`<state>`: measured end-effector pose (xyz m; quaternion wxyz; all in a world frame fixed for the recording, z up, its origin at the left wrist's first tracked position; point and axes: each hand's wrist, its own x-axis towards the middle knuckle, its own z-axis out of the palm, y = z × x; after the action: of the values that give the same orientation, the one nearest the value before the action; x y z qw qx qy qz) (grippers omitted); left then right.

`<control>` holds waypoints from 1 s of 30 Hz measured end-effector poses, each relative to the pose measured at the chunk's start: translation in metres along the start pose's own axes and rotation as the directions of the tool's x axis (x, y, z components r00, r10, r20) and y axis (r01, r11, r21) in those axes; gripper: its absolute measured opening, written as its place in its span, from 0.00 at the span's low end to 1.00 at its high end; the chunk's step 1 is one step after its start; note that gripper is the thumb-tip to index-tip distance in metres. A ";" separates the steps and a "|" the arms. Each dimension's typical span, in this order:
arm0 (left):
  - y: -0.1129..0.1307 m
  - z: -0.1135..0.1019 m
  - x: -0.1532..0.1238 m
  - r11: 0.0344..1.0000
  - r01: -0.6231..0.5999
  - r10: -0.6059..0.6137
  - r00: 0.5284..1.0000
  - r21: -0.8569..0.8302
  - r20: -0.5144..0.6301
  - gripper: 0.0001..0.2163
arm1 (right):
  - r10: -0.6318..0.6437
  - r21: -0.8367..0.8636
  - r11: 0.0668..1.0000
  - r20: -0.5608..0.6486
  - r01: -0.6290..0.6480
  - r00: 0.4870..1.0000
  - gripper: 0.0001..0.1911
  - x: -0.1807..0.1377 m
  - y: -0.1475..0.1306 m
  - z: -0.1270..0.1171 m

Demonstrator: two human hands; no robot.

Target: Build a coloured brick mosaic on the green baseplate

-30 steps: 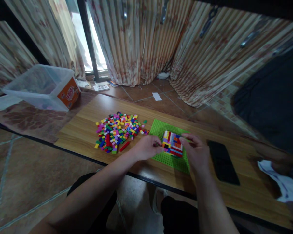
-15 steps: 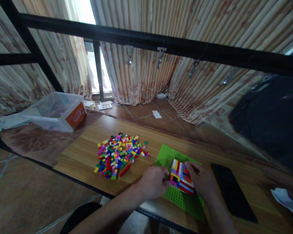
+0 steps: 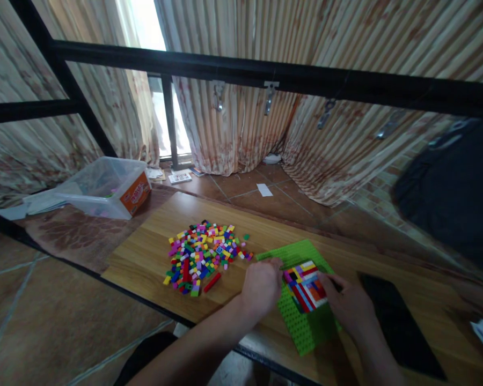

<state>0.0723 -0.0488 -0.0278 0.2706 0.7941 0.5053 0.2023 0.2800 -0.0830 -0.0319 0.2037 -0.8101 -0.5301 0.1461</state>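
Note:
A flat block of many coloured bricks (image 3: 306, 287) lies on a green studded baseplate (image 3: 300, 332). It shows red, white, blue, yellow and purple stripes on top. My left hand (image 3: 261, 284) is closed at the block's left edge, over the baseplate's left side, and its fingertips are partly hidden. At the block's right edge my right hand (image 3: 348, 303) grips with thumb and fingers. A dark gap or small dark piece shows between those fingers; I cannot tell which.
A heap of loose coloured bricks (image 3: 205, 254) spreads over the wooden board (image 3: 140, 246) to the left, a long red brick (image 3: 212, 282) beside it. A black flat panel (image 3: 400, 327) lies at right. Behind stand a clear plastic bin (image 3: 100, 185) and a black rail (image 3: 233, 72).
The baseplate and the brick block have turned on the board, and the block now lies flatter. My left hand has moved up along their left side; my right hand stays at the right edge.

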 end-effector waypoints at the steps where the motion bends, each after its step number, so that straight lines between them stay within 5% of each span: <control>1: 0.000 0.001 0.002 1.000 0.000 0.000 1.000 -0.009 -0.017 0.11 | -0.001 -0.015 1.000 -0.004 0.001 1.000 0.26 0.000 0.000 0.001; 11: -0.009 -0.007 0.010 0.997 -0.014 0.006 0.995 -0.082 -0.096 0.13 | -0.064 -0.141 0.988 0.001 0.063 0.998 0.30 -0.006 -0.027 0.020; 30: -0.043 -0.042 0.004 0.998 0.053 -0.057 0.990 -0.033 -0.126 0.16 | -0.119 0.207 0.974 0.103 0.096 0.987 0.28 -0.023 -0.067 0.044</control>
<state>0.0192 -0.0212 -0.0218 0.2552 0.7613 0.5402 0.2520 0.1974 -0.0721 -0.0378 0.2614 -0.7456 -0.5664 0.2343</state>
